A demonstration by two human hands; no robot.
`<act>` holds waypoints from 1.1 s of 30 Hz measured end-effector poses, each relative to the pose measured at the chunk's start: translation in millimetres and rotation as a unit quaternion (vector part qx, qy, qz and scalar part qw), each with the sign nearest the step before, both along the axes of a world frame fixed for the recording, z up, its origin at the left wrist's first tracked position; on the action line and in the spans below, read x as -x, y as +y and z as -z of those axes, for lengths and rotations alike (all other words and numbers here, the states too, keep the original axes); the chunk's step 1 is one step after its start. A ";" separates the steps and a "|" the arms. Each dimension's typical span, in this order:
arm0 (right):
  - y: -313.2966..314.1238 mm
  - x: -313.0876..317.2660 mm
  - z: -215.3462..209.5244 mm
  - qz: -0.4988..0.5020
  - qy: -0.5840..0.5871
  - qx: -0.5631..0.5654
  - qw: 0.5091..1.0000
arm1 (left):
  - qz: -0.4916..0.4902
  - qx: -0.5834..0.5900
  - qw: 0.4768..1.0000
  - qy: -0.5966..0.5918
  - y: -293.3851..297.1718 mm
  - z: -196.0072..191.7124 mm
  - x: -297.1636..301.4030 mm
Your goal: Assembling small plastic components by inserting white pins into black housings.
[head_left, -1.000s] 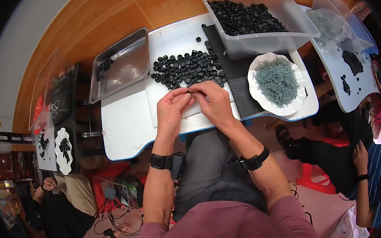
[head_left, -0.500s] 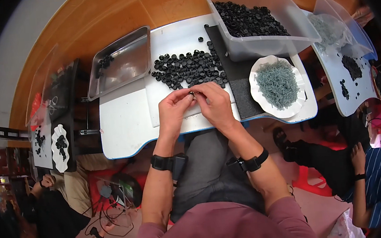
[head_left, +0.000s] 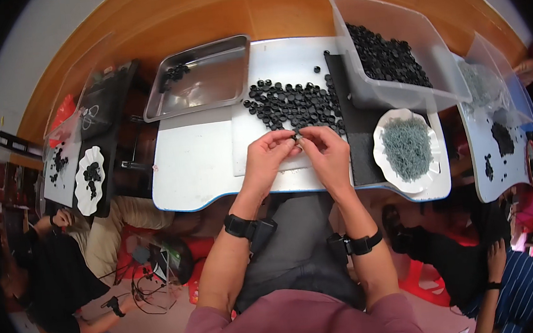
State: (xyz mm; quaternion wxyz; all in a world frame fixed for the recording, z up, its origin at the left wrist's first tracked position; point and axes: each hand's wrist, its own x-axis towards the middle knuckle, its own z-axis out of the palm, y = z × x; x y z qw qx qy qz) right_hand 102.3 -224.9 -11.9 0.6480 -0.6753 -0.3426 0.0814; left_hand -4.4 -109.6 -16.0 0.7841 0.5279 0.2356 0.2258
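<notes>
At the near edge of the white board (head_left: 240, 137), my left hand (head_left: 266, 158) and my right hand (head_left: 330, 156) meet fingertip to fingertip. Both are closed in a pinch around a small black round cap (head_left: 295, 136), which the fingers partly cover. Just beyond my fingertips a loose pile of black caps (head_left: 293, 104) spreads over the board. To the right of my right hand, a white scalloped plate (head_left: 433, 168) holds a heap of thin grey-green pieces (head_left: 407, 146), too small to name.
A metal tray (head_left: 210, 96) with a few black parts stands back left. Back right, a clear plastic bin (head_left: 412, 93) full of black parts stands by a dark mat (head_left: 361, 148). People sit on both sides, near a left plate (head_left: 83, 194) and a right table (head_left: 485, 188).
The whole view has shifted, so the table and things sit lower and mostly further right in the picture. My hands stay together, pinching the small black cap.
</notes>
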 end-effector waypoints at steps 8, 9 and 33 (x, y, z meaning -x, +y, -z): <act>1.4 3.0 -0.5 -0.010 -0.033 0.009 0.999 | -0.003 -0.011 1.000 -0.021 -1.2 3.4 2.6; 1.4 2.2 1.5 -0.012 -0.035 0.010 0.999 | -0.005 -0.011 1.000 -0.023 -2.3 3.7 1.6; -0.8 0.9 4.7 -0.018 0.012 0.002 1.000 | -0.015 -0.082 0.996 0.010 -13.9 7.3 -1.1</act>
